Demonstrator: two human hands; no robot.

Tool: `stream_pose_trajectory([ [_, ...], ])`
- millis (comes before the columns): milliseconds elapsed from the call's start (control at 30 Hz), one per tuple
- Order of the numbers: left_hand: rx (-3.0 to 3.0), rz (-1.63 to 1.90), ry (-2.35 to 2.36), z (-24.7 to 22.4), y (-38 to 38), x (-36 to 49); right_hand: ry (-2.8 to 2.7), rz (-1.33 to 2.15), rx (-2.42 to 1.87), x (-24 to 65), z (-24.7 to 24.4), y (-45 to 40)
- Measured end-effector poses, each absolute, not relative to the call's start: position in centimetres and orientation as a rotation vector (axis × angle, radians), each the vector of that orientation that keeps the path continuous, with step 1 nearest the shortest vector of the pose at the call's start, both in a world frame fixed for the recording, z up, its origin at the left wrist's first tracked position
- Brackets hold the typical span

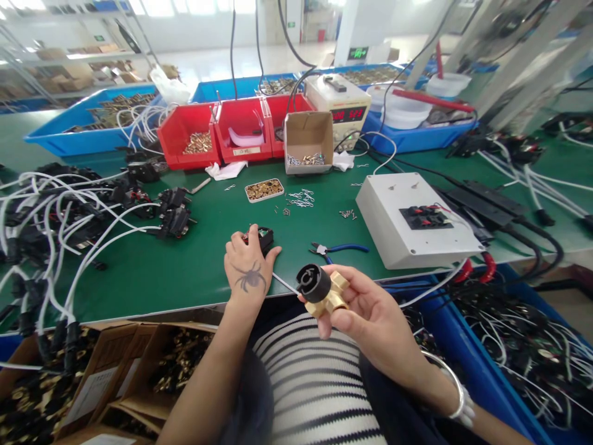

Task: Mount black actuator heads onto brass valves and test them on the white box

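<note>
Brass gleamed as the right hand gripped a black-capped valve! At its ten o'clock, the left hand clasped a black housing; pliers lay at one.

Your left hand covers much of the black module, so you can't tell whether your fingers grip or merely rest on it. The brass valve body hides some fingertips of your right hand. The red bin's label is illegible. Picture edges crop your cardboard boxes and blue bin; distant shelves blur.
</note>
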State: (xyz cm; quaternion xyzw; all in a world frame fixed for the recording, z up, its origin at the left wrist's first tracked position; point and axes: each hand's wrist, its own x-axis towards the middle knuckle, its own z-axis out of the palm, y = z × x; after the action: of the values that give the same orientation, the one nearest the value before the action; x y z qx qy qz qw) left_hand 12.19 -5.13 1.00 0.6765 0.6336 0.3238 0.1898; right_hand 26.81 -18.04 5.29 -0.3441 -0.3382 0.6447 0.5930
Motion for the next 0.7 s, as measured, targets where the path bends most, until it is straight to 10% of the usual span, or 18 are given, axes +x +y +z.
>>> stream_pose_trajectory([
  [700,0.863,1.175,0.734,5.9,-11.1,11.4,-0.836,1.730,-0.838,26.1,5.8,-18.1],
])
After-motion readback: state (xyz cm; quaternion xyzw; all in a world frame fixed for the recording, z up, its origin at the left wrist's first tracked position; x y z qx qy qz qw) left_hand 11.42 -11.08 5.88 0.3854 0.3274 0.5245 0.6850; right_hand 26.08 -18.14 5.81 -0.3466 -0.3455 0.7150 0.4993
